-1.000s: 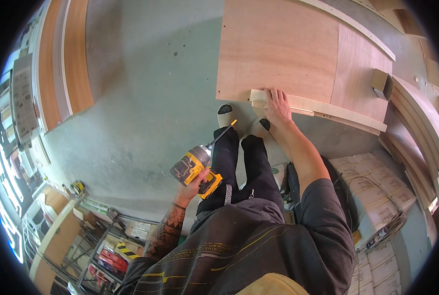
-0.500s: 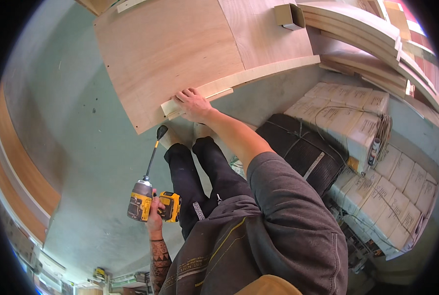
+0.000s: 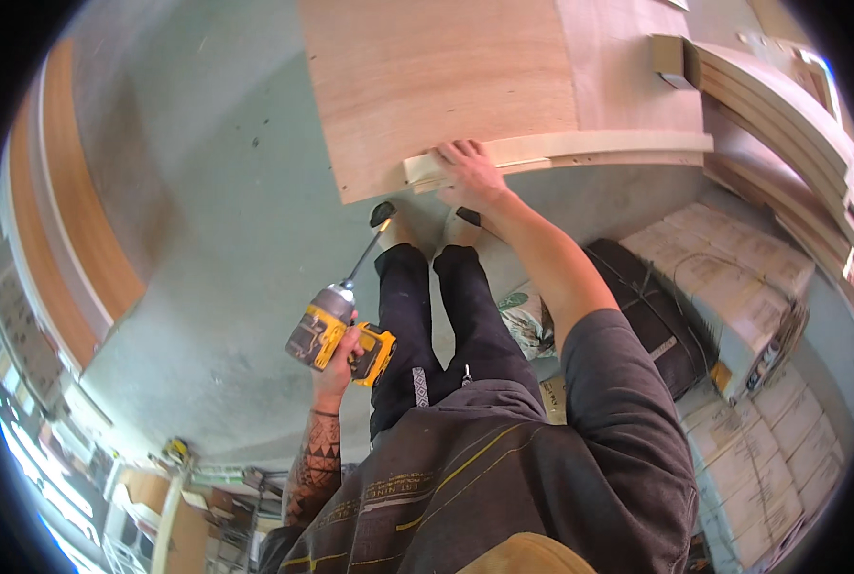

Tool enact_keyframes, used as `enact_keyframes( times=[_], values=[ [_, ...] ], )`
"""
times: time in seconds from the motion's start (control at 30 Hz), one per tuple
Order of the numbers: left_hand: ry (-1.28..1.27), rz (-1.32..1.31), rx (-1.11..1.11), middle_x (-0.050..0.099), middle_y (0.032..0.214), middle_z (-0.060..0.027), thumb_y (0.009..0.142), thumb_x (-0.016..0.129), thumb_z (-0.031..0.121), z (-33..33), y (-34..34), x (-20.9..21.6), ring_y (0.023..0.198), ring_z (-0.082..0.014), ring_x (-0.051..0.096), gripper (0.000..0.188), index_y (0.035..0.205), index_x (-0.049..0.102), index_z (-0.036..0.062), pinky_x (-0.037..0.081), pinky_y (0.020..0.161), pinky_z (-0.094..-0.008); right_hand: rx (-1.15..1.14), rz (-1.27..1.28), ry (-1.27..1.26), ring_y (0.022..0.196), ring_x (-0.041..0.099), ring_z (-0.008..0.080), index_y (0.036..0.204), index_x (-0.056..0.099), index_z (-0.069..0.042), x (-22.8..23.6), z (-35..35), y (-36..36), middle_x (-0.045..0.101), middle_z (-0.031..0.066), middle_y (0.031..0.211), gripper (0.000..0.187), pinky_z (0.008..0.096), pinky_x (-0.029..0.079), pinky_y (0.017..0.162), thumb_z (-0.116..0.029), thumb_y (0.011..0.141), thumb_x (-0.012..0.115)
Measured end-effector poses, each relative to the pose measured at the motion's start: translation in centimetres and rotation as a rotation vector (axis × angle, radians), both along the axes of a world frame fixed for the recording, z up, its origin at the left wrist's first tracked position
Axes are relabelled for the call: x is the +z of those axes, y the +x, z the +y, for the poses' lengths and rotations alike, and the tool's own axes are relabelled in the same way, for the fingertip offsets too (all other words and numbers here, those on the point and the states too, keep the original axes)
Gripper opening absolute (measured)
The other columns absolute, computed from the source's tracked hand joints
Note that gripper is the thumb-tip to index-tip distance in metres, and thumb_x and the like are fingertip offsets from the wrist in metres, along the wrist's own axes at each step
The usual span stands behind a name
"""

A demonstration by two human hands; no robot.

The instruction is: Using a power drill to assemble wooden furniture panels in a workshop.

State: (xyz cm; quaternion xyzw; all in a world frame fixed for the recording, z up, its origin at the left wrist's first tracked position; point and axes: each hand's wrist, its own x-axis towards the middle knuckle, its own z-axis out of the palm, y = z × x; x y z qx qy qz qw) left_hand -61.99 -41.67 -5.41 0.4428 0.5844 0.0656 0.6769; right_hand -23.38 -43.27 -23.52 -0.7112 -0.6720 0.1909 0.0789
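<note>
My left hand (image 3: 339,362) is wrapped round the grip of a yellow-and-black cordless drill driver (image 3: 318,330), held beside my left thigh. Its long thin bit (image 3: 366,258) points up and away, toward my left foot, apart from the wood. With my right arm stretched forward, my right hand (image 3: 473,178) grips the near left end of a pale wooden strip (image 3: 628,145), fingers over the top; the thumb is mostly hidden. That strip lies along the near edge of a large plywood panel (image 3: 437,77). A short second batten is partly visible under the hand.
An open cardboard box (image 3: 674,63) sits at the panel's right side, by stacked curved boards (image 3: 781,100). Strapped white cartons (image 3: 723,263) and a black bundle (image 3: 628,297) stand on the right. A sack (image 3: 526,320) lies near my legs. Long brown boards (image 3: 92,220) stretch along the left.
The view has shifted, so panel, hands and drill all appear farther right. My right hand stays on the strip's end; my left hand still holds the drill, its bit tilted more to the right.
</note>
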Motion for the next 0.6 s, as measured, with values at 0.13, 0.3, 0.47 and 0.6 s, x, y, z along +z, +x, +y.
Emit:
enact_keyframes(
  times=[0.13, 0.3, 0.47, 0.6],
  values=[
    [-0.014, 0.015, 0.028, 0.06, 0.076, 0.0037, 0.098, 0.069, 0.019, 0.0, 0.1, 0.2, 0.068, -0.0058, 0.056, 0.031, 0.124, 0.068, 0.0012, 0.047, 0.065, -0.0255, -0.056, 0.036, -0.009, 0.13, 0.049, 0.0287, 0.143, 0.054, -0.007, -0.3, 0.5, -0.2, 0.055, 0.0089, 0.133, 0.076, 0.0466, 0.037, 0.115, -0.028, 0.073, 0.076],
    [0.045, 0.041, -0.041, 0.062, 0.076, 0.0018, 0.098, 0.07, 0.02, -0.5, -1.0, -0.3, 0.067, -0.0067, 0.058, 0.025, 0.118, 0.07, 0.0042, 0.047, 0.062, -0.027, -0.053, 0.079, -0.085, 0.133, 0.046, 0.0309, 0.146, 0.051, -0.008, 0.1, 1.2, -0.2, 0.052, 0.0083, 0.137, 0.079, 0.0459, 0.037, 0.116, -0.024, 0.074, 0.078],
    [0.045, 0.095, -0.011, 0.063, 0.072, 0.002, 0.096, 0.075, 0.021, -1.2, -1.3, -0.7, 0.063, -0.0075, 0.059, 0.016, 0.095, 0.071, 0.0059, 0.047, 0.06, -0.0278, -0.069, 0.055, -0.076, 0.131, 0.047, 0.0326, 0.146, 0.05, -0.009, 0.3, 1.0, -0.2, 0.051, 0.0107, 0.135, 0.078, 0.0474, 0.039, 0.113, -0.024, 0.075, 0.079],
    [0.015, 0.085, 0.033, 0.064, 0.072, 0.0019, 0.094, 0.078, 0.021, -1.0, -0.7, -0.6, 0.064, -0.0075, 0.06, 0.017, 0.09, 0.069, 0.0066, 0.048, 0.06, -0.028, -0.083, -0.041, -0.046, 0.129, 0.048, 0.033, 0.147, 0.05, -0.012, -0.1, 1.3, -0.6, 0.052, 0.011, 0.134, 0.08, 0.05, 0.039, 0.111, -0.032, 0.075, 0.079]
  ],
)
